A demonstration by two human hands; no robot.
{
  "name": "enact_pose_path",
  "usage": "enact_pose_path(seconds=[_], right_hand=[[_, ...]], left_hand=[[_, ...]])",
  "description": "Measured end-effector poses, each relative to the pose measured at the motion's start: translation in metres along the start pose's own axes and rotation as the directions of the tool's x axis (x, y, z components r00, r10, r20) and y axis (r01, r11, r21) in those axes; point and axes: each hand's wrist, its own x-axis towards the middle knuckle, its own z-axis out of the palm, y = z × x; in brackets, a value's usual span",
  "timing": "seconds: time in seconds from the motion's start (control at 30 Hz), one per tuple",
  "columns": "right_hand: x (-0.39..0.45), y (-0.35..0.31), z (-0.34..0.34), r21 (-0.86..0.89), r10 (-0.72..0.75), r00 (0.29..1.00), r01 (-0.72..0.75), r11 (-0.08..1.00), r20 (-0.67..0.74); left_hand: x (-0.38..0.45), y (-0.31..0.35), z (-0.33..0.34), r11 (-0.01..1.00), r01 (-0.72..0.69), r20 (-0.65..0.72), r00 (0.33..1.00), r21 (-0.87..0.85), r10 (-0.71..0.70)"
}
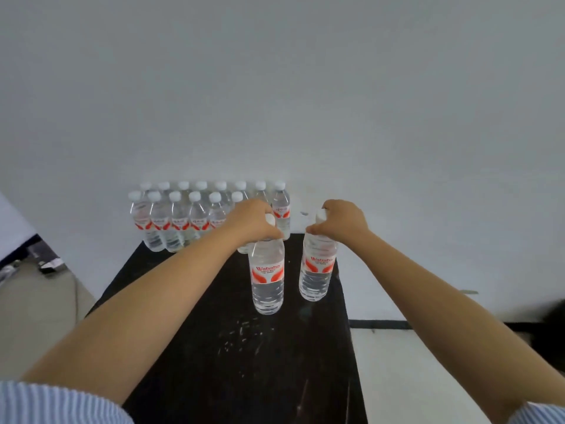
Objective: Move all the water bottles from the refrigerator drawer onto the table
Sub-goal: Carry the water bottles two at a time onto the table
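Gripping, left hand (252, 220): fingers curling round left bottle (267, 275) neck.
Gripping, right hand (342, 220): fingers curling round right bottle (318, 270) neck, over table (214, 347).

The bottle under the left hand (268, 272) carries the red brand word "Wahaha" across a white label, above red leaf-like shapes; smaller lines beneath it are too fine to read. The bottle under the right hand (318, 267) shows the same "Wahaha". The labels on the bottles in the rows at the back (180, 223) bear red marks, but their lettering is too blurred to read.
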Motion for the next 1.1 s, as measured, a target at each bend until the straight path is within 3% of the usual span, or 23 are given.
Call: enact_pose_path(seconds=[0.2, 0.53, 0.87, 1.1], right_hand=[[0.092, -0.014, 0.056, -0.004, 0.12, 0.991, -0.12, 0.993, 0.064], [0.212, -0.022, 0.141, -0.022, 0.155, 0.981, -0.153, 0.988, 0.113], [0.252, -0.025, 0.174, -0.048, 0.135, 0.99, -0.134, 0.99, 0.04], [0.25, -0.03, 0.172, -0.061, 0.122, 0.979, -0.113, 0.992, 0.161]], left_hand=[[0.11, -0.057, 0.01, 0.999, -0.049, 0.034, 0.998, 0.021, 0.049], [0.245, -0.123, 0.052, 0.992, -0.103, 0.104, 0.99, 0.066, 0.096], [0.284, -0.142, 0.074, 0.987, -0.079, 0.064, 0.995, 0.138, 0.07], [0.28, -0.143, 0.081, 0.973, -0.106, -0.03, 0.993, 0.205, 0.115]])
